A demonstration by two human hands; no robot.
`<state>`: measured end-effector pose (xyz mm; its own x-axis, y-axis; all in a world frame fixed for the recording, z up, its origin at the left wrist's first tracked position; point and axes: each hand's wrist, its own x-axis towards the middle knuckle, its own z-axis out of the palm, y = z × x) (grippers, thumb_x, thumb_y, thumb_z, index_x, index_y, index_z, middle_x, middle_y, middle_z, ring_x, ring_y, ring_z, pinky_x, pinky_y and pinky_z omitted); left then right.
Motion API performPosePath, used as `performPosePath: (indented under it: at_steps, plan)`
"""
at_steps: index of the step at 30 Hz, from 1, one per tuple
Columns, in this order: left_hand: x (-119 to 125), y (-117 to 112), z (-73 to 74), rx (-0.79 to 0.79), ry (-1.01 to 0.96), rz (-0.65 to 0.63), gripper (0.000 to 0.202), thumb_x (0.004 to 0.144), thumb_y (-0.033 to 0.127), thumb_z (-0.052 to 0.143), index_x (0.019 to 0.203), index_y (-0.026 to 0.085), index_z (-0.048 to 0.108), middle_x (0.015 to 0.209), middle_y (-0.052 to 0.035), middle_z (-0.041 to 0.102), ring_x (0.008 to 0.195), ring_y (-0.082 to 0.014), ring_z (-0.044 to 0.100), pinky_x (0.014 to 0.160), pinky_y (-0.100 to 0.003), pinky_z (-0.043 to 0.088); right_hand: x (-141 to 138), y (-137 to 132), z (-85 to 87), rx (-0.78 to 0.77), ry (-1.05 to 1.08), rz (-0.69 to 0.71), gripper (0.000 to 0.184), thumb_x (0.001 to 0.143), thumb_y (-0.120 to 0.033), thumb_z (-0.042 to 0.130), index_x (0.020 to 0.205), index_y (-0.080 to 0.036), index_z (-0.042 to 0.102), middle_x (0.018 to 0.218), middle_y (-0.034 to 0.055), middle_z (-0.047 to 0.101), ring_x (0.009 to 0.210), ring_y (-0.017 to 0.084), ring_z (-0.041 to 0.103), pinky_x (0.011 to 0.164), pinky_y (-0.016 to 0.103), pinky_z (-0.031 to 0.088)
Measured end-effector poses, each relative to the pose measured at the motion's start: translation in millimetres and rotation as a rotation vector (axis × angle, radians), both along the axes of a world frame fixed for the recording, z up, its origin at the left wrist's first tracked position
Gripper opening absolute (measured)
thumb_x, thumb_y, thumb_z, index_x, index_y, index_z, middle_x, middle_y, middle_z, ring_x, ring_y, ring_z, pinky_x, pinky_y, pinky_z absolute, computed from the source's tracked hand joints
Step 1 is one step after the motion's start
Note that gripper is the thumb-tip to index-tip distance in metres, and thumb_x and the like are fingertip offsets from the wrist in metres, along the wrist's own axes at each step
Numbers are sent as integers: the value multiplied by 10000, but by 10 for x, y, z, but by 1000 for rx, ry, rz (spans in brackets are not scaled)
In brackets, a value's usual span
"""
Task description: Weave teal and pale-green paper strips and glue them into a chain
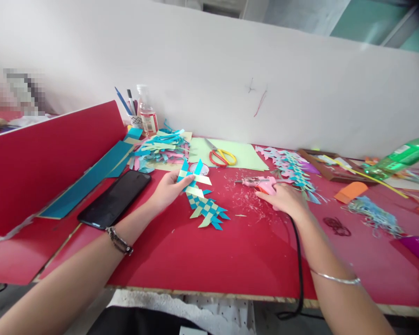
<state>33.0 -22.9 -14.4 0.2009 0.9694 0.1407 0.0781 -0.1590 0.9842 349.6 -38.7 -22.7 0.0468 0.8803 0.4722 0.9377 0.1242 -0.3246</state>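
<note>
My left hand (168, 190) pinches the upper end of a woven strip of blue and pale green paper (201, 200), whose lower end lies on the red table (202, 260). My right hand (282, 197) rests over the handle of a pink glue gun (260, 183) lying on the table with its nozzle pointing left; the fingers curl around it. A black cord (299, 270) runs from the gun under my right wrist and over the front edge.
A black phone (115, 199) lies left of my left hand, beside blue card strips (91, 179). Loose paper strips (160, 150), red-handled scissors (221, 156) on green paper, a cup of pens (134, 118), a bottle (147, 114) and more woven pieces (293, 170) sit behind. A green bottle (401, 158) lies far right.
</note>
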Motion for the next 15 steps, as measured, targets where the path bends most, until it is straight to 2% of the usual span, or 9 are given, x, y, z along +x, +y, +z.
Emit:
performPosePath:
  at_steps: [2,4,6,7,10,12,15]
  plan:
    - [-5,10,-6,20,37,14,303,677,433,562,636,135,525,510,57,471,418,-42,368,403,-166,281,-102,-68,113,-41,-167,-129,374,626,-538,542,456,-221,441,390,-16,397,346,109,376,379,245,212]
    - [-7,14,-10,48,66,6,300,689,433,549,643,138,521,514,59,461,414,-41,352,398,-167,270,-283,-128,207,-7,-199,-122,352,681,-546,483,536,-226,464,453,-1,454,400,128,426,403,248,238]
    - [-5,12,-7,72,87,0,295,697,431,539,651,141,519,526,57,467,422,-43,359,406,-168,279,-532,-181,226,-7,-125,84,306,757,-465,433,584,-217,486,550,12,523,508,137,501,463,246,316]
    - [-4,10,-2,82,99,6,292,700,427,537,643,142,513,525,57,465,426,-45,363,412,-168,284,-670,-207,203,-16,-117,144,276,767,-448,428,645,-216,514,609,12,550,560,135,523,507,245,354]
    - [-3,6,18,121,135,54,294,707,407,535,585,147,472,491,62,431,430,-47,355,423,-169,282,-1048,-291,60,-84,-106,354,318,755,-474,445,864,-192,543,815,58,573,783,177,542,655,273,411]
    - [-3,7,25,144,149,81,304,711,396,532,555,152,442,475,67,401,432,-47,340,428,-169,276,-1204,-339,-32,-133,-133,413,415,716,-504,483,963,-174,528,893,93,550,885,226,509,721,324,411]
    - [2,6,21,137,153,86,295,706,394,539,566,153,440,487,69,393,443,-47,337,434,-167,277,-1267,-375,-89,-193,-118,461,407,710,-459,515,1005,-178,507,940,102,526,923,238,481,767,353,397]
